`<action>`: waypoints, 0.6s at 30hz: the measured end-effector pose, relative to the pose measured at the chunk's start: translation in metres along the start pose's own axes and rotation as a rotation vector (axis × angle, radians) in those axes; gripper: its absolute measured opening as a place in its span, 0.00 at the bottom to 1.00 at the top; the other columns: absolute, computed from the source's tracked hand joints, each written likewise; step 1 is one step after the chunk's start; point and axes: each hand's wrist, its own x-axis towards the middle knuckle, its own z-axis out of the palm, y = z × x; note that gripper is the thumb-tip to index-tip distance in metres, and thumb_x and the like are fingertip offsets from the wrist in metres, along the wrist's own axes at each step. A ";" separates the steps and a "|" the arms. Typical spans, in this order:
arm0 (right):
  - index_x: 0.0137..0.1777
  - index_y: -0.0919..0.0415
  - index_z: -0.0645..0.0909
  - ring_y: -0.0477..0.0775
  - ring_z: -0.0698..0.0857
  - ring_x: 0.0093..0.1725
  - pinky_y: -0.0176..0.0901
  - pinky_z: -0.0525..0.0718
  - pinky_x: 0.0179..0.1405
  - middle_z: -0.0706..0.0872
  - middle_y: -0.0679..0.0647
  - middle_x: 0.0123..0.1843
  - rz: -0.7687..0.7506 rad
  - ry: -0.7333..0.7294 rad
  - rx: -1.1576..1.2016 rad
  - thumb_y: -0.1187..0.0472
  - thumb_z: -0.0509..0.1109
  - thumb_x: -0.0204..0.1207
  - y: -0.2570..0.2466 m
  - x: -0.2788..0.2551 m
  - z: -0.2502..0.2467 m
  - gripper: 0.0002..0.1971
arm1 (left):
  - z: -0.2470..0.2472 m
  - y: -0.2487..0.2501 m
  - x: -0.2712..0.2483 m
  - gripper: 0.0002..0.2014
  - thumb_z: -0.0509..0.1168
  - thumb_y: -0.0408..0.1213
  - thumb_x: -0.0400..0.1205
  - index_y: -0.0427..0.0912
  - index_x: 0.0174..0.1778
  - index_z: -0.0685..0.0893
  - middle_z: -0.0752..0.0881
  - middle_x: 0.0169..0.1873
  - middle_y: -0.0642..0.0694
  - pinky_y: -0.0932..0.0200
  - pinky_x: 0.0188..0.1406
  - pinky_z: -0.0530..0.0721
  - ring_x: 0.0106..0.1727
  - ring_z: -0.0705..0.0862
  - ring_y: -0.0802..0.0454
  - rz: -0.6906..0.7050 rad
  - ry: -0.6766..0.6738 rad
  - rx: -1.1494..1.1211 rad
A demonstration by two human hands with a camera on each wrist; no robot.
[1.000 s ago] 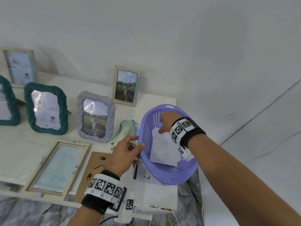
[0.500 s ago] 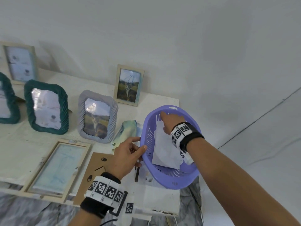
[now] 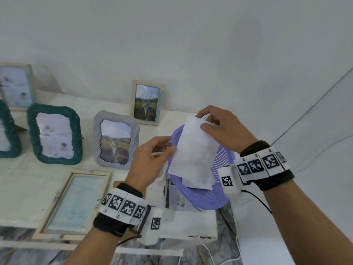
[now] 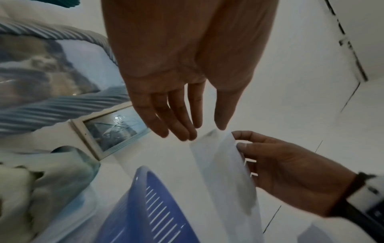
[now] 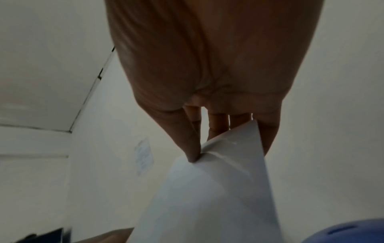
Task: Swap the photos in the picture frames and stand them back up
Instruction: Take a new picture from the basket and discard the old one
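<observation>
Above the purple basket (image 3: 219, 201), right hand (image 3: 223, 127) pinches white sheets (image 3: 193, 150) (blank side up); left hand (image 3: 150, 161) fingers relaxed beside them.

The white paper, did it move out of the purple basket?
Yes. The white paper has gone up: it lay inside the purple basket before, and now the right hand pinches its top edge above the basket's rim.

White photo sheets (image 3: 193, 150) held above basket; frames (image 3: 116, 142) upright.
</observation>
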 end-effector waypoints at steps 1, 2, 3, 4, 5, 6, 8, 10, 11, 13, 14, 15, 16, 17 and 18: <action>0.53 0.48 0.81 0.49 0.80 0.37 0.41 0.80 0.38 0.83 0.55 0.41 -0.011 0.001 0.045 0.62 0.67 0.76 -0.008 -0.005 0.006 0.09 | -0.006 0.004 0.000 0.13 0.72 0.37 0.80 0.46 0.61 0.86 0.90 0.46 0.53 0.66 0.50 0.84 0.49 0.87 0.61 0.007 -0.021 -0.026; 0.53 0.48 0.81 0.52 0.81 0.38 0.44 0.81 0.40 0.83 0.55 0.40 -0.026 0.002 0.074 0.62 0.67 0.76 -0.014 -0.009 0.011 0.09 | -0.010 0.007 -0.001 0.12 0.71 0.36 0.80 0.45 0.60 0.86 0.91 0.44 0.51 0.61 0.50 0.85 0.48 0.88 0.58 0.005 -0.042 -0.049; 0.53 0.48 0.81 0.53 0.81 0.39 0.44 0.80 0.42 0.84 0.54 0.39 -0.042 0.014 0.095 0.62 0.68 0.76 -0.021 -0.012 0.020 0.09 | -0.019 0.008 -0.002 0.11 0.71 0.35 0.81 0.45 0.59 0.86 0.91 0.44 0.48 0.55 0.52 0.87 0.49 0.89 0.53 0.002 -0.063 -0.060; 0.54 0.48 0.82 0.51 0.81 0.40 0.41 0.78 0.43 0.84 0.52 0.39 -0.050 0.041 0.115 0.62 0.68 0.77 -0.027 -0.014 0.030 0.10 | -0.030 0.008 -0.005 0.10 0.70 0.35 0.81 0.44 0.58 0.87 0.91 0.44 0.45 0.50 0.54 0.87 0.50 0.89 0.48 0.002 -0.076 -0.061; 0.55 0.48 0.81 0.47 0.81 0.41 0.37 0.77 0.44 0.84 0.50 0.40 -0.048 0.086 0.137 0.62 0.68 0.78 -0.032 -0.016 0.041 0.10 | -0.041 0.006 -0.008 0.09 0.70 0.35 0.81 0.44 0.58 0.87 0.91 0.45 0.44 0.47 0.55 0.87 0.50 0.89 0.46 -0.003 -0.081 -0.064; 0.58 0.49 0.81 0.44 0.81 0.43 0.34 0.76 0.45 0.85 0.48 0.43 -0.034 0.146 0.164 0.62 0.69 0.78 -0.038 -0.017 0.053 0.11 | -0.054 0.004 -0.011 0.09 0.70 0.34 0.82 0.43 0.57 0.87 0.92 0.45 0.43 0.46 0.54 0.87 0.50 0.89 0.45 -0.015 -0.074 -0.071; 0.63 0.49 0.78 0.40 0.82 0.47 0.29 0.79 0.47 0.85 0.47 0.48 0.033 0.266 0.253 0.60 0.69 0.79 -0.048 -0.021 0.082 0.14 | -0.083 -0.001 -0.017 0.09 0.69 0.33 0.81 0.42 0.57 0.87 0.92 0.47 0.43 0.46 0.53 0.88 0.51 0.90 0.45 -0.051 -0.046 -0.105; 0.64 0.50 0.77 0.47 0.86 0.48 0.40 0.87 0.48 0.86 0.51 0.50 0.154 0.281 0.436 0.59 0.70 0.80 -0.059 -0.028 0.115 0.15 | -0.113 -0.007 -0.022 0.09 0.69 0.31 0.81 0.41 0.57 0.88 0.92 0.48 0.42 0.43 0.52 0.89 0.52 0.90 0.44 -0.077 -0.010 -0.146; 0.64 0.53 0.77 0.53 0.88 0.48 0.48 0.90 0.47 0.88 0.55 0.50 0.219 0.239 0.557 0.60 0.70 0.80 -0.066 -0.032 0.134 0.14 | -0.128 -0.011 -0.025 0.08 0.69 0.30 0.81 0.41 0.55 0.88 0.92 0.47 0.41 0.43 0.51 0.89 0.52 0.90 0.43 -0.091 0.009 -0.160; 0.62 0.60 0.79 0.60 0.90 0.49 0.57 0.90 0.45 0.90 0.58 0.49 0.304 0.153 0.721 0.63 0.68 0.81 -0.081 -0.041 0.172 0.11 | -0.155 -0.021 -0.029 0.07 0.69 0.29 0.81 0.42 0.53 0.88 0.92 0.46 0.39 0.45 0.49 0.90 0.50 0.90 0.42 -0.123 0.036 -0.169; 0.60 0.62 0.80 0.61 0.89 0.50 0.60 0.90 0.46 0.90 0.59 0.49 0.323 0.131 0.753 0.64 0.67 0.82 -0.086 -0.046 0.190 0.09 | -0.167 -0.026 -0.032 0.07 0.69 0.28 0.81 0.42 0.52 0.88 0.92 0.45 0.38 0.47 0.47 0.90 0.50 0.90 0.42 -0.137 0.041 -0.164; 0.59 0.63 0.80 0.62 0.89 0.51 0.62 0.89 0.47 0.90 0.59 0.49 0.332 0.121 0.775 0.66 0.67 0.82 -0.091 -0.049 0.207 0.08 | -0.179 -0.032 -0.035 0.07 0.69 0.28 0.81 0.42 0.52 0.87 0.91 0.45 0.37 0.49 0.46 0.91 0.49 0.90 0.42 -0.156 0.040 -0.161; 0.58 0.64 0.80 0.62 0.89 0.52 0.64 0.89 0.48 0.90 0.60 0.49 0.341 0.116 0.792 0.67 0.67 0.82 -0.095 -0.053 0.223 0.07 | -0.190 -0.039 -0.037 0.07 0.69 0.28 0.81 0.41 0.52 0.87 0.91 0.45 0.36 0.51 0.44 0.90 0.49 0.90 0.41 -0.180 0.032 -0.150; 0.57 0.65 0.80 0.63 0.89 0.52 0.64 0.88 0.48 0.90 0.60 0.49 0.346 0.112 0.806 0.67 0.66 0.82 -0.098 -0.056 0.237 0.06 | -0.201 -0.047 -0.040 0.07 0.70 0.29 0.81 0.40 0.53 0.88 0.91 0.45 0.36 0.52 0.42 0.90 0.48 0.90 0.41 -0.205 0.020 -0.136; 0.57 0.65 0.80 0.64 0.88 0.52 0.65 0.88 0.48 0.91 0.61 0.48 0.349 0.110 0.807 0.68 0.66 0.82 -0.099 -0.058 0.249 0.06 | -0.213 -0.056 -0.043 0.07 0.70 0.30 0.81 0.40 0.53 0.88 0.90 0.44 0.37 0.53 0.41 0.90 0.48 0.90 0.41 -0.223 0.009 -0.112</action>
